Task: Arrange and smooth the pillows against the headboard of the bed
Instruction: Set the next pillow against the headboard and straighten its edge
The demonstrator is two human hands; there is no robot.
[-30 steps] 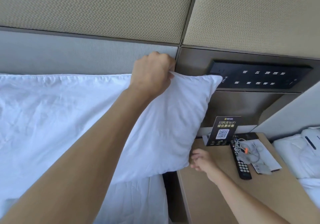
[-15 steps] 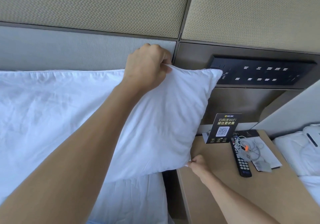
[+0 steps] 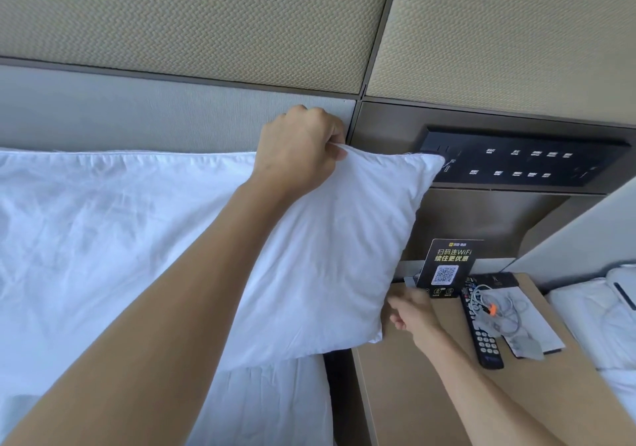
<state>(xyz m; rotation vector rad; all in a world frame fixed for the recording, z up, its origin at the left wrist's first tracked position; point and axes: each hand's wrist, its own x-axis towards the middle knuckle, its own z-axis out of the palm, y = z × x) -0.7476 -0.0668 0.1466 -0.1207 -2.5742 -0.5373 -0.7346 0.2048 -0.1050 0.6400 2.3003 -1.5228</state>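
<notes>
A white pillow (image 3: 327,256) stands upright against the grey headboard (image 3: 137,115), at the right end of the bed. Its right edge sticks out past the mattress toward the nightstand. My left hand (image 3: 296,153) reaches over it and is shut on its top edge near the upper right corner. My right hand (image 3: 411,313) is blurred, with curled fingers touching the pillow's right edge just above the lower corner. I cannot tell whether it grips the fabric. More white pillow (image 3: 86,239) stretches to the left, and the seam between the two is unclear.
A wooden nightstand (image 3: 430,397) sits right of the bed, with a black QR sign (image 3: 445,268), a remote (image 3: 481,335), a cable (image 3: 499,308) and papers. A black switch panel (image 3: 516,165) is on the wall behind. White bedding (image 3: 592,321) lies at the far right.
My right hand came to the pillow's lower right corner, then slid up along its right edge. My left hand kept its hold on the top edge, and the pillow stands slightly straighter.
</notes>
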